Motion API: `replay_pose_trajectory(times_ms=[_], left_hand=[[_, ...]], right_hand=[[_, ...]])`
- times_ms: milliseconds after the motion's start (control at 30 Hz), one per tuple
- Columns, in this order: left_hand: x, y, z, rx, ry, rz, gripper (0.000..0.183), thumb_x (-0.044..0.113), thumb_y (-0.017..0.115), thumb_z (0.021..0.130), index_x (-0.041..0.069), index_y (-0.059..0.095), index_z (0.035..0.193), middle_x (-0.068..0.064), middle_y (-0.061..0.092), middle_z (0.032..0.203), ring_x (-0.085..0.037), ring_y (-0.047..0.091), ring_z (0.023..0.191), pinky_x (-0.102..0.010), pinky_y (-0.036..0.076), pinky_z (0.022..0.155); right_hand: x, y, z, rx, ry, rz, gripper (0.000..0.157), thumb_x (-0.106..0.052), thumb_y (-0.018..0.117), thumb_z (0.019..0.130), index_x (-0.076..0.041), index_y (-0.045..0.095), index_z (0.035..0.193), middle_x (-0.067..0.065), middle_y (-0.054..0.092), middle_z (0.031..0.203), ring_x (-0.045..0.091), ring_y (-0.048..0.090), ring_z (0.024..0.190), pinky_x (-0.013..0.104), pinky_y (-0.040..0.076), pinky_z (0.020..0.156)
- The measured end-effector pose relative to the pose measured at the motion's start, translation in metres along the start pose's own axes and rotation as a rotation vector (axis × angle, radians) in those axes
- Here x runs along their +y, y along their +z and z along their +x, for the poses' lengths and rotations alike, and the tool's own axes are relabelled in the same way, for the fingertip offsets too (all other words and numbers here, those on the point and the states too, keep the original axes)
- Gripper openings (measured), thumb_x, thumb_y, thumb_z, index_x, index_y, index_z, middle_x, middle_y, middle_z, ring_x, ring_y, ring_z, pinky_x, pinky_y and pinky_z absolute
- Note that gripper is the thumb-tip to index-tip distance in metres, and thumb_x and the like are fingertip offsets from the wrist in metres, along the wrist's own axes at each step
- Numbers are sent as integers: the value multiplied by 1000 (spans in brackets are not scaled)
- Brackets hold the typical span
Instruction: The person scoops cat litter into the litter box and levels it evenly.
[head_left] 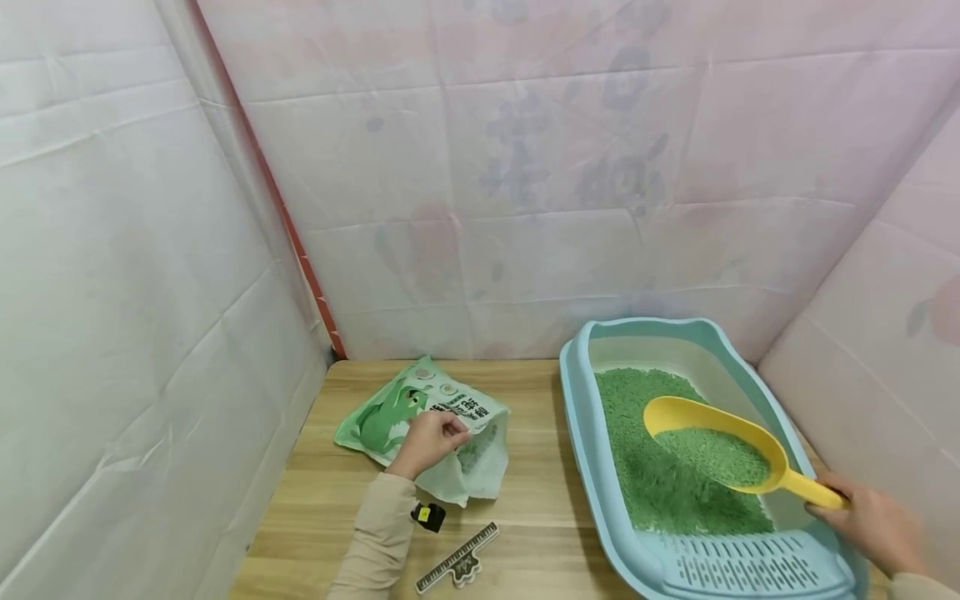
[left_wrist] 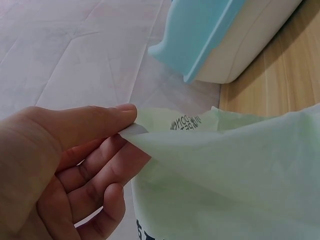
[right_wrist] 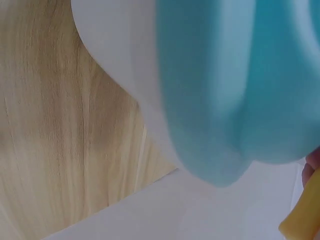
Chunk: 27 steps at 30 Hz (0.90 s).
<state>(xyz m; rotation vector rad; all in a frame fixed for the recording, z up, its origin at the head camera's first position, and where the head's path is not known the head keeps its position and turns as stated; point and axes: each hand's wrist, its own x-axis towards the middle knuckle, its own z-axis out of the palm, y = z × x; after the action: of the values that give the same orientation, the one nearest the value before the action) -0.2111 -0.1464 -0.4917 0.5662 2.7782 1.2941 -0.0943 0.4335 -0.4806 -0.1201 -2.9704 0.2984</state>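
In the head view my right hand (head_left: 873, 521) grips the handle of a yellow litter scoop (head_left: 780, 467), which is tilted above the litter box. Green cat litter (head_left: 645, 400) lies in the blue-rimmed litter box (head_left: 573, 400), and more pellets pour off the scoop's near side in a blur. My left hand (head_left: 429, 442) pinches the edge of the opened green litter bag (head_left: 390, 417) between thumb and fingers. The left wrist view shows this pinch closely, with the bag's mouth (left_wrist: 225, 175) spread. In the right wrist view only the handle end (right_wrist: 302, 215) and a bit of fingers show.
A black-and-white ruler-like clip (head_left: 457, 558) lies on the wooden table (head_left: 536, 533) near the front. A small black object with a yellow label (head_left: 429, 517) is beside my left sleeve. White sheeting (head_left: 525, 167) walls in the back and both sides.
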Motion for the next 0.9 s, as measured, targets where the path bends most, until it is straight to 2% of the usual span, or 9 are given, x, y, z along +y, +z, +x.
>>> replay_pose_trajectory(times_ms=[67,233,433,567,667,733,767,833,900], left_hand=[[0,0,0,-3,-2,-4,9,18,72,86,11,73,80,-1,71,73,0,56,59,-24,47,68],[1,0,1,-10,-3,-1,9,18,72,86,11,73,80,-2,71,73,0,56,59,-26,48,68],[1,-1,1,-2,-9,5,8,16,72,85,11,73,80,-1,71,72,0,56,59,-33,48,74],[0,0,1,-2,-7,15,8,16,72,85,10,73,79,-2,71,72,0,56,59,-34,47,74],[0,0,2,-2,-10,21,9,17,72,86,11,73,79,-2,71,71,-1,56,59,-42,47,80],[0,1,2,0,-15,24,9,17,72,86,11,73,79,-2,71,71,-1,56,59,-48,45,84],[0,1,2,2,-16,24,9,17,72,86,11,73,79,-1,71,71,-1,56,59,-51,45,85],[1,1,2,5,-18,24,9,17,72,85,11,73,78,-1,71,71,-1,56,59,-54,43,87],[1,2,2,9,-19,22,9,16,72,85,11,73,78,-2,71,71,-2,56,59,-57,42,89]], right_hand=[[1,-2,2,-15,25,2,33,-11,81,70,7,66,92,11,64,68,10,42,57,27,31,53],[7,-5,4,37,36,-14,38,-8,83,65,10,65,93,19,64,70,14,46,58,27,32,52],[11,-4,4,76,21,-28,24,-2,80,66,4,65,84,12,60,64,16,42,56,27,31,52],[9,-2,2,100,-13,-44,29,-4,82,63,5,67,86,12,61,64,15,42,55,26,31,51],[5,0,0,128,-56,-40,34,-9,84,61,5,68,87,12,63,64,11,41,54,25,32,51],[2,0,-2,153,-94,-34,33,-17,85,62,2,68,84,9,62,62,5,39,53,23,32,50],[1,1,-2,170,-116,-35,37,-31,83,68,0,67,82,7,61,61,2,36,52,22,31,49],[-2,1,-3,193,-156,-38,55,-61,67,78,-5,65,79,2,58,60,-1,31,52,21,28,48],[-5,2,-3,217,-195,-45,72,-80,42,78,-10,61,75,-3,53,59,-3,27,53,20,26,48]])
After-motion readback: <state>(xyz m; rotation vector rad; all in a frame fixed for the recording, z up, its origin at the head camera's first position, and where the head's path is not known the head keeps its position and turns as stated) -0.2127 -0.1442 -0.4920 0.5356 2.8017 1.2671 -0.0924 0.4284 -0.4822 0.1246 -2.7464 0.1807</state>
